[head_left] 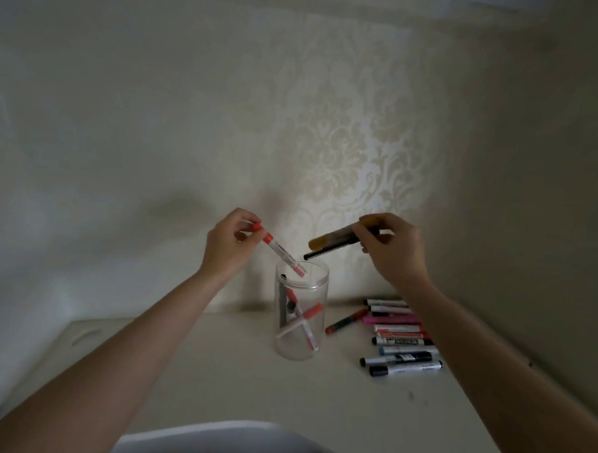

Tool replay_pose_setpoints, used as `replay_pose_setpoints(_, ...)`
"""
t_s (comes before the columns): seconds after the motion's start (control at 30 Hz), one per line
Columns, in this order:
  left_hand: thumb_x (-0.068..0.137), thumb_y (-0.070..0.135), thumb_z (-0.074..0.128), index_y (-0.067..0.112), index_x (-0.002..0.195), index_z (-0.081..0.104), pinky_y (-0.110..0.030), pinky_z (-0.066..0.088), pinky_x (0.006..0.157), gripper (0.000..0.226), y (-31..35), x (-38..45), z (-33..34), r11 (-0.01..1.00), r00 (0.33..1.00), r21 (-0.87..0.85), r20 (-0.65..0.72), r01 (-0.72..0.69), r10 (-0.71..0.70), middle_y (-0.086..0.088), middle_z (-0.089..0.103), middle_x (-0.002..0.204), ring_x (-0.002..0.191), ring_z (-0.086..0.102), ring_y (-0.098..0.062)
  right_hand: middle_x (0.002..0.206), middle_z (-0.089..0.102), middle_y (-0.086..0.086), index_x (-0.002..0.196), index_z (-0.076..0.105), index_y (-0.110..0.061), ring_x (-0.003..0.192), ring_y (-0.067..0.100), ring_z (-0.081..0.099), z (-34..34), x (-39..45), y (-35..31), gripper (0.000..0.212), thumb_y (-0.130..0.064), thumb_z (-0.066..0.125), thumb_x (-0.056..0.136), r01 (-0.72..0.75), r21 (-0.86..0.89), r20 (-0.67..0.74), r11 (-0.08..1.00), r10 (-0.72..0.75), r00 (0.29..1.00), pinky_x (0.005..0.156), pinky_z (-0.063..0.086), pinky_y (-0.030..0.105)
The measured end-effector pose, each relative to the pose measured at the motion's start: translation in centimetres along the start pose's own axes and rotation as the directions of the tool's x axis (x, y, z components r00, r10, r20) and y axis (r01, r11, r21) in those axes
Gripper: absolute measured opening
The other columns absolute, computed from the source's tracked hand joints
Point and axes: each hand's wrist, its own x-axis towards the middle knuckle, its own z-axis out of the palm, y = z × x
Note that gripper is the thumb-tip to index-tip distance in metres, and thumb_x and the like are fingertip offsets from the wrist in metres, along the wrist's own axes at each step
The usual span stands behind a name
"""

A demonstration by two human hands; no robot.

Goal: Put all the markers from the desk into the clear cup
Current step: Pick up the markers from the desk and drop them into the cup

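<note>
The left hand [230, 238] is pinching a red marker [284, 254], its long axis slanting down-right, tip entering the cup [300, 329]; the right hand [391, 245] is gripping two markers [334, 245] aimed down-left at the rim; more markers [397, 336] are lying right on the worktop [232, 377].

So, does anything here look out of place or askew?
Slightly: one red marker lies slanted beside the neat row of markers on the desk. Markers inside the cup lie crossed. Nothing looks spilled or damaged.

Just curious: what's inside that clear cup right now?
The clear cup holds a few markers, red-capped and dark, crossing each other. The left hand dips a red marker into its mouth. Their exact count is unclear.
</note>
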Motion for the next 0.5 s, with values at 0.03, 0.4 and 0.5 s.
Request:
replay_pose_setpoints(0.03,0.085,0.007,0.072,0.014,0.091,0.066,-0.003,0.043,0.064,0.011,-0.1,-0.1,0.0,0.999,1.0,0.045,0.021,-0.023,0.022,0.007,0.068,0.08,0.07,0.063,0.008,0.086,0.071,-0.003,0.099,0.068,-0.019,0.067,0.015,0.07,0.4,0.2,0.2,0.017,-0.027,0.069,0.084,0.007,-0.04,0.026,0.999,-0.006,1.0,0.06,0.055,0.023)
replay_pose_setpoints(0.4,0.089,0.027,0.071,0.016,0.104,0.078,-0.012,0.042,0.071,0.02,-1.3,-1.0,3.2,0.955,0.896,0.289,0.439,-0.07,-0.067,0.004,0.076,0.098,0.076,0.06,0.0,0.069,0.066,-0.003,0.091,0.072,-0.01,0.058,0.006,0.058,5.6,1.6,1.3,0.029,-0.036,0.074,0.076,0.073,-0.507,0.376,0.859,0.144,0.915,0.053,0.039,0.01)
replay_pose_setpoints(0.5,0.088,0.027,0.071,0.02,0.104,0.077,-0.011,0.043,0.068,0.018,-0.8,-1.4,2.9,0.97,0.933,0.239,0.359,-0.049,-0.041,0.012,0.071,0.091,0.074,0.058,0.009,0.088,0.07,-0.002,0.103,0.069,-0.015,0.075,0.008,0.062,5.8,1.3,2.5,0.041,-0.043,0.075,0.074,0.071,-0.498,0.344,0.864,0.122,0.931,0.071,0.044,0.017)
